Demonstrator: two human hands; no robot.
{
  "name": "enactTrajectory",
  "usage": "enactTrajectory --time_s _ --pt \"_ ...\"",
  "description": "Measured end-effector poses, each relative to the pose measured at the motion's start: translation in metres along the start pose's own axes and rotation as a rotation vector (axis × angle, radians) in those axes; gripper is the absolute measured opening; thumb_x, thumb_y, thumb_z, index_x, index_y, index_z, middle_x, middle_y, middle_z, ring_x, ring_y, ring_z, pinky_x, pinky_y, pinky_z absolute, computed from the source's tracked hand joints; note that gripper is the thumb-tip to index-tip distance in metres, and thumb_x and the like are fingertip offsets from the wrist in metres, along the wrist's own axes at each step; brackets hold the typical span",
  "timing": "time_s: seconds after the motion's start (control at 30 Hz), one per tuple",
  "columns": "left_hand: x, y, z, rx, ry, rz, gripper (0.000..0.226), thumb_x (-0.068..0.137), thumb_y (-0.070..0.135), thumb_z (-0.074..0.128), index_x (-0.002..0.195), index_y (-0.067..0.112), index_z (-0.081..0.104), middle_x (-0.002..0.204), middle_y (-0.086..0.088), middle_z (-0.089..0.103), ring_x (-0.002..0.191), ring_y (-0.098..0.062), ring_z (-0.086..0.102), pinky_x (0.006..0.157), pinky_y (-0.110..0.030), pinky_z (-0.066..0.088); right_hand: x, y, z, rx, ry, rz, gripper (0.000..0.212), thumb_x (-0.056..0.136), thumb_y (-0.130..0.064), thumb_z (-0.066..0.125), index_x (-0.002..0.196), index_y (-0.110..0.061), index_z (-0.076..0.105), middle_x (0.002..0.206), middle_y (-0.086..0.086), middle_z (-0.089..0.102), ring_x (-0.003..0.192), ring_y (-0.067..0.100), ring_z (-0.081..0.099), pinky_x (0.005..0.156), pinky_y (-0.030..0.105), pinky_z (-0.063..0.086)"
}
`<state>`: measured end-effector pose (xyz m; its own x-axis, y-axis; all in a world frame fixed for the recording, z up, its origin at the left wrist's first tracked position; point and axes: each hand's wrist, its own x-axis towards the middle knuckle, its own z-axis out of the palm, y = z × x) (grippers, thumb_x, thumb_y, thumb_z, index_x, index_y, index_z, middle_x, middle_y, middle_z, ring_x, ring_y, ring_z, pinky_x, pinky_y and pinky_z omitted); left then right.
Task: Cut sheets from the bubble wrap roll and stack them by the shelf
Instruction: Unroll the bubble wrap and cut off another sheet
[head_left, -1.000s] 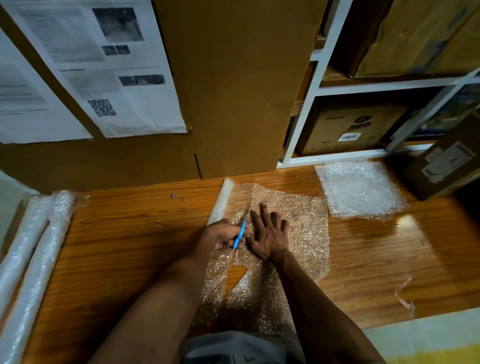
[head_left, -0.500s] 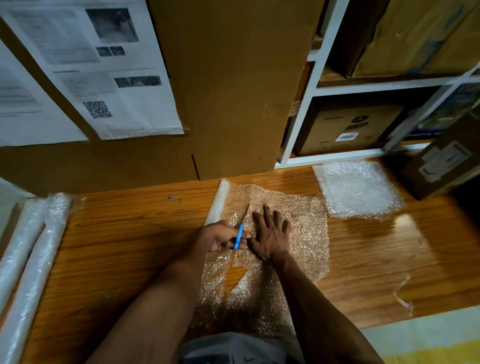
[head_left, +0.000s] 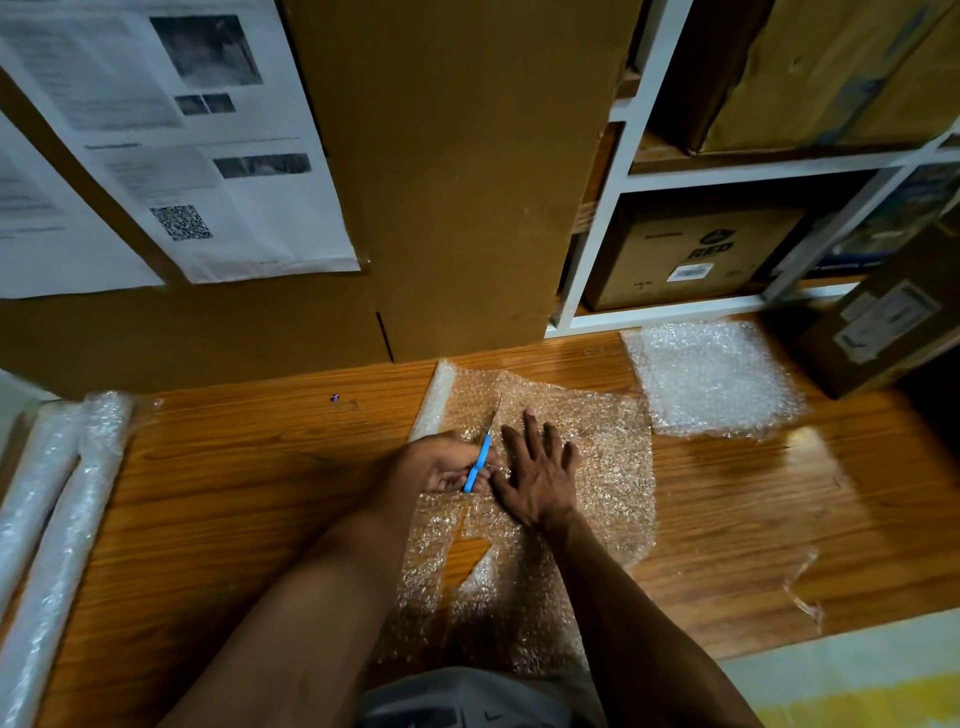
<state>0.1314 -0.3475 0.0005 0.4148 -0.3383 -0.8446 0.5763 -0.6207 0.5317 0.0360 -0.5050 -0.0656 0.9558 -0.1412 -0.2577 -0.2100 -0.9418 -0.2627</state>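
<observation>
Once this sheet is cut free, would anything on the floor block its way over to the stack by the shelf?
Nothing visible does: bare wooden floor lies between the sheet under the right hand and the stack.

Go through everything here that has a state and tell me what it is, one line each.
Left hand: grips the scissors.
Right hand: flat, pressing the sheet.
Scissors: blades in the cut.
Bubble wrap sheet: partly cut, unrolled.
Bubble wrap roll: still attached.
Cut sheets: stacked by the shelf.
</observation>
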Motion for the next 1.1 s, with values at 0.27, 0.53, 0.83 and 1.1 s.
enactTrajectory --time_s 0.27,0.53,0.83,1.1 --pt "0.011 -0.004 0.007 -0.015 0.159 0.089 0.029 0.095 0.02 0.073 0.118 0.006 0.062 0.092 -0.013 0.076 0.064 -0.015 0.069 0.042 -0.02 0.034 -0.004 0.002 0.002 -0.041 0.048 -0.004 0.061 0.108 -0.053 0.012 0.167 -0.037 0.002 0.174 -0.003 -0.017 0.162 0.029 -0.007 0.127 0.06 0.002" --pt "0.012 -0.006 0.002 0.0 0.179 0.098 0.013 0.088 0.019 0.078 0.09 0.009 0.07 0.087 -0.017 0.078 0.049 -0.011 0.043 0.046 -0.024 0.026 -0.006 0.007 0.007 -0.083 0.089 0.016 0.07 0.105 -0.058 0.009 0.167 -0.03 -0.004 0.174 0.001 -0.014 0.162 0.027 -0.01 0.128 0.058 -0.002" --pt "0.008 0.006 0.005 -0.031 0.052 0.009 0.012 0.098 0.021 0.069 0.094 0.011 0.075 0.084 -0.006 0.077 0.068 -0.01 0.072 0.046 -0.014 0.044 -0.006 0.01 0.009 -0.107 0.079 0.03 0.074 0.103 -0.062 0.01 0.167 -0.029 -0.006 0.174 0.002 -0.016 0.161 0.025 -0.016 0.128 0.058 -0.006" --pt "0.013 0.018 0.006 -0.057 0.086 0.004 0.018 0.102 0.023 0.061 0.108 0.013 0.074 0.086 0.0 0.077 0.07 -0.009 0.073 0.048 -0.013 0.048 -0.007 0.009 0.007 -0.097 0.101 0.032 0.074 0.103 -0.061 0.013 0.168 -0.029 0.001 0.175 0.002 -0.011 0.161 0.025 -0.012 0.128 0.058 -0.003"
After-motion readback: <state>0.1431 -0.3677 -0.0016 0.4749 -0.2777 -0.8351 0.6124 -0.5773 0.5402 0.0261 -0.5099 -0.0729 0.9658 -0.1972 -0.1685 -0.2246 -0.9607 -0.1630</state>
